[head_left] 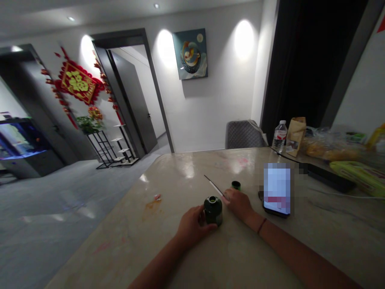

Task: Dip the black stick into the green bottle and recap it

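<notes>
— Left forearm and right forearm lie nearest, both bare, reaching out across the counter. What's at the hands?

— Left hand curls closed around one dark green jar, which looks to be sitting on the counter. Right hand pinches one thin brush in its fingers, just beside the jar, the tip pointing far and left.

— Count the rest?

— One small green cap just beyond the right hand, and one phone to its right, blurred. Far right: one water bottle, one paper bag, one plastic bag of bread, one yellow-green packet.

— Surface and room?

— Pale polished stone, with one orange smear and one small pink scrap left of the jar. Beyond it are a grey floor, one chair, one painting and one red hanging decoration.

— And the arms?

— Both angle inward, low over the counter, with a dark cord bracelet on the right wrist.
</notes>
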Demonstrator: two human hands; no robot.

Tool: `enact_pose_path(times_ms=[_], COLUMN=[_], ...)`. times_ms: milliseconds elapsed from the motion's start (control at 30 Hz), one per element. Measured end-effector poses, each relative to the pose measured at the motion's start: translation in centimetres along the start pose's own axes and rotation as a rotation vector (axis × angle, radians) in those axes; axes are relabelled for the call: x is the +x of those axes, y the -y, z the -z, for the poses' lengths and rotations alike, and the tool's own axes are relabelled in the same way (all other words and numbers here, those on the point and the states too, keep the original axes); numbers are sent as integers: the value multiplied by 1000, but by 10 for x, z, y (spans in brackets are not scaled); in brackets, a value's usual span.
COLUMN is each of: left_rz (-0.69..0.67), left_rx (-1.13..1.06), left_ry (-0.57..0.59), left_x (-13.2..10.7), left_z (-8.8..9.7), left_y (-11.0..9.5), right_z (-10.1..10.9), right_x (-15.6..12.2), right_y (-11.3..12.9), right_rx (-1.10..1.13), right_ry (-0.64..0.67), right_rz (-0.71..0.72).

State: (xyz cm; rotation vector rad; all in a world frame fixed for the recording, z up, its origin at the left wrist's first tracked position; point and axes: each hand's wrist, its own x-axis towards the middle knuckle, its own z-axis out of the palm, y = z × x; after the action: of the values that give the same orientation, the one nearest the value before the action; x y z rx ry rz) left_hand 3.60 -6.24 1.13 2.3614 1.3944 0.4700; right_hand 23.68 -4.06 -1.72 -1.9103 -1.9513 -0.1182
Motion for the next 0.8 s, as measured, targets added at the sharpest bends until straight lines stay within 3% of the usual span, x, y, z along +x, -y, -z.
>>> enact_pose_path(times_ms=[233,600,800], left_rz=[-34,-65,-98], left_rx=[35,47,58], left_ry=[-24,-40,-46], left_x=[-2,-5,-5], left_z=[-2,-2,-2], left_y=[-3,-4,-2], right_z=[6,-2,14], right_x=[-6,-8,-1], right_y=[4,-4,-5], right_rx=[-67,128,415], right_ry=[2,-116,-201], right_rz=[280,129,22])
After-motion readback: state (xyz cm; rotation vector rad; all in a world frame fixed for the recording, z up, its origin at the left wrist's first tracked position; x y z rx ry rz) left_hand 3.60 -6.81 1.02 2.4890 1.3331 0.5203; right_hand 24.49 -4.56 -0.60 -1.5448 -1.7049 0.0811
